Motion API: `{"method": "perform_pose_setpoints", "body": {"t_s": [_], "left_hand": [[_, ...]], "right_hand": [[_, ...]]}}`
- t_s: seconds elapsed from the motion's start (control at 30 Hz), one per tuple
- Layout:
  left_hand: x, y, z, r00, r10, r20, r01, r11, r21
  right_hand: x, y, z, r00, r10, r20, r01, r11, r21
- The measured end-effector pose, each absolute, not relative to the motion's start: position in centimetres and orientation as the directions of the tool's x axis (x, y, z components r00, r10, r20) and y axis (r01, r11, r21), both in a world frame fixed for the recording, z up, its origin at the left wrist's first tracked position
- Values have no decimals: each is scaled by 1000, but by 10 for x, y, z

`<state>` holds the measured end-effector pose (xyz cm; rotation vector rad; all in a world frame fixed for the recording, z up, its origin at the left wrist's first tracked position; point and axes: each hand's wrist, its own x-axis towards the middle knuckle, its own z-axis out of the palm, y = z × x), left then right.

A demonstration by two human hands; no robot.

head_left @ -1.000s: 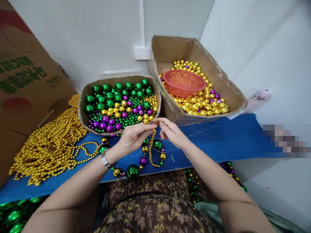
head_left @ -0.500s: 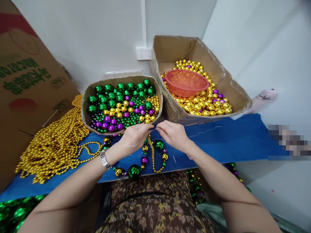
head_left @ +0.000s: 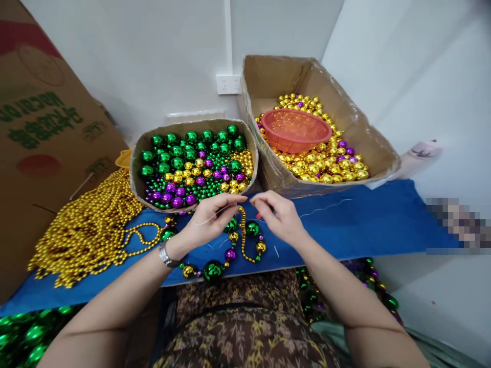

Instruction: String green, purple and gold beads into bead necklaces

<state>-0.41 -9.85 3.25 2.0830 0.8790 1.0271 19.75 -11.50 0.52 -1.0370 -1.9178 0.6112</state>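
My left hand (head_left: 213, 217) is closed in a pinch beside the top end of a gold bead chain (head_left: 243, 230). A thin clear thread (head_left: 209, 221) runs over this hand toward its fingertips. Close by on the right, my right hand (head_left: 276, 217) has its fingers curled together. A small red bit (head_left: 259, 215) shows under its thumb; what it is I cannot make out. Below both hands lies a strung garland with a big green bead (head_left: 213, 271), a purple bead (head_left: 230, 254) and gold beads. The two hands' fingertips are slightly apart.
An open carton (head_left: 136, 186) of green, purple and gold beads stands behind my hands. Right of it, a larger box (head_left: 345, 107) holds gold beads and a red basket (head_left: 295, 140). Gold bead strands (head_left: 88, 230) are heaped left on the blue tabletop (head_left: 345, 230).
My hands have drawn slightly apart at the fingertips. My left thumb has dropped away from the index tip, and the red bit now shows at my right hand.
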Motion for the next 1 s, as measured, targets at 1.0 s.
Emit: {"method": "perform_pose_setpoints", "body": {"t_s": [1.0], "left_hand": [[-16, -101, 10, 307, 934, 180, -331, -73, 941]], "right_hand": [[185, -103, -51, -188, 978, -94, -76, -110, -991]]}}
